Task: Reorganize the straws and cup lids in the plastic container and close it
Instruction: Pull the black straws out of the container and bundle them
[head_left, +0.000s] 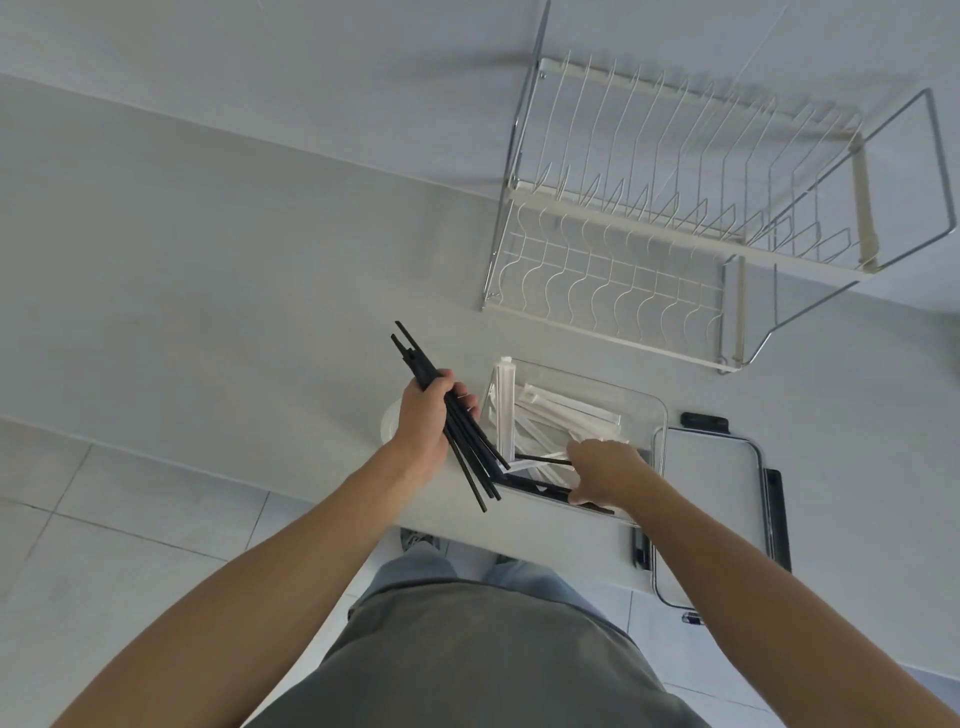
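Note:
A clear plastic container (655, 410) stands on the white counter near its front edge. Inside lie several paper-wrapped white straws (566, 408) and a few loose black straws (543, 460). My left hand (428, 423) is shut on a bundle of black straws (470, 457), held just left of the container, the bundle slanting from upper left to lower right. My right hand (602, 470) reaches into the container's near end, its fingers pinching a single black straw there. White cup lids (388, 423) peek out behind my left hand. The container's lid (711, 514) with black latches lies flat to the right.
A white and chrome wire dish rack (675, 223) stands on the counter behind and to the right of the container. The counter's front edge runs diagonally below my hands, with tiled floor beneath. My grey shirt and jeans fill the bottom of the view.

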